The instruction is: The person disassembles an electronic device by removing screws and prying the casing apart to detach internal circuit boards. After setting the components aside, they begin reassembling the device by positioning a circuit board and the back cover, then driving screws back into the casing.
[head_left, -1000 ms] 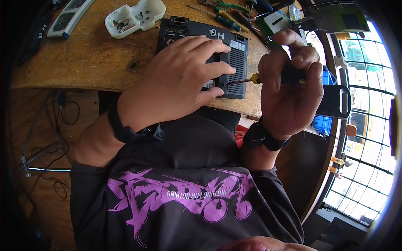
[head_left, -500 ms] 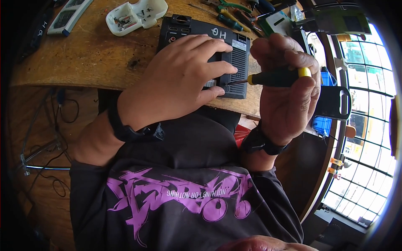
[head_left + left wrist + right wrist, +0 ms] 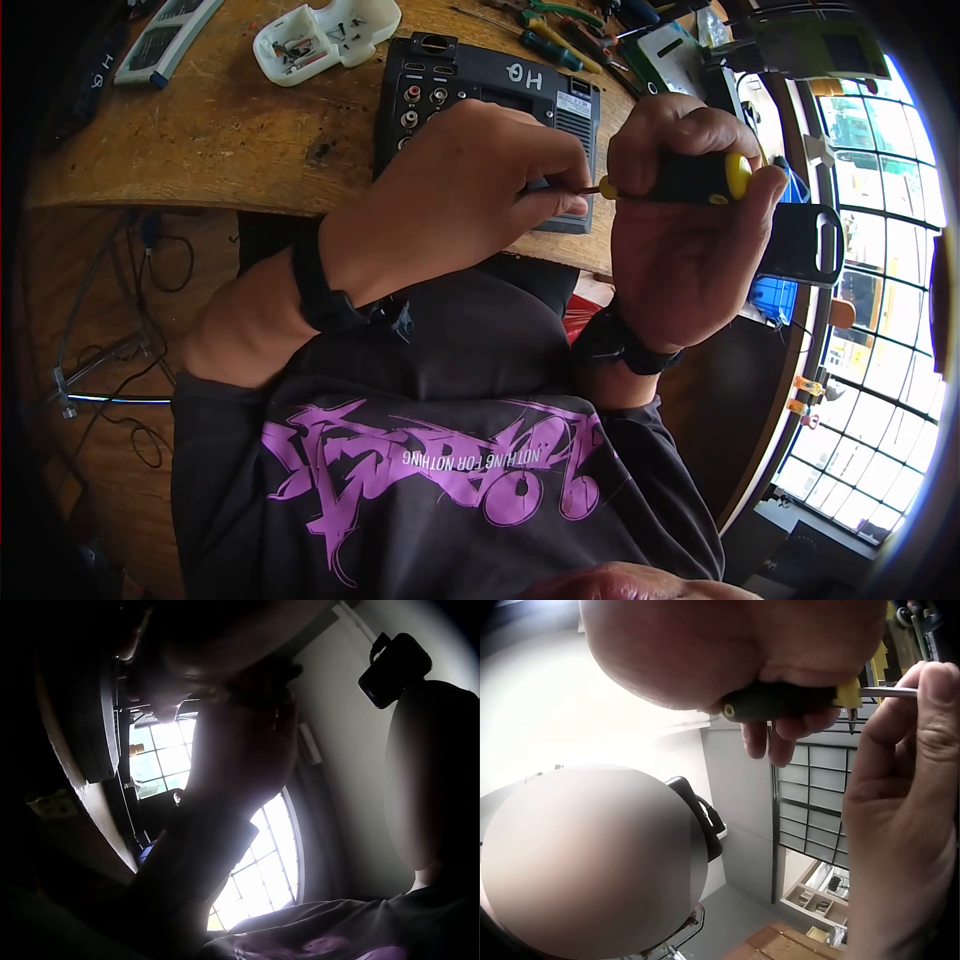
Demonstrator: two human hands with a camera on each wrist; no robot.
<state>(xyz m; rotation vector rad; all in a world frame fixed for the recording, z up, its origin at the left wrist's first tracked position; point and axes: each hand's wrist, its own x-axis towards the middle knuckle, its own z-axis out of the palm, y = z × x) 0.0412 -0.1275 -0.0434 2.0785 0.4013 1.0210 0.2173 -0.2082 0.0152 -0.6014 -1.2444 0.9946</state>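
Observation:
A black device (image 3: 500, 75) marked "HQ", with round sockets and a vented panel, lies on the wooden bench. The right hand (image 3: 685, 225) holds a dark screwdriver with yellow ends (image 3: 690, 180) by its handle, shaft pointing left over the device. Thumb and fingertips of the left hand (image 3: 470, 195) pinch the shaft close to the tip, above the device's near right part. In the right wrist view the left hand (image 3: 907, 795) pinches the metal shaft (image 3: 889, 692), and the handle (image 3: 780, 701) lies against the right palm. The tip is hidden by the left fingers.
A white tray (image 3: 300, 55) with small screws stands at the back of the bench (image 3: 200, 140). Pliers and another screwdriver (image 3: 550, 50) lie behind the device. At the right are a blue crate (image 3: 775, 298) and a barred window; a long case (image 3: 165, 45) is at the far left.
The left hand has lifted from spread fingers on the device to a pinch on the screwdriver shaft, uncovering the sockets. The right fingers have closed around the handle again.

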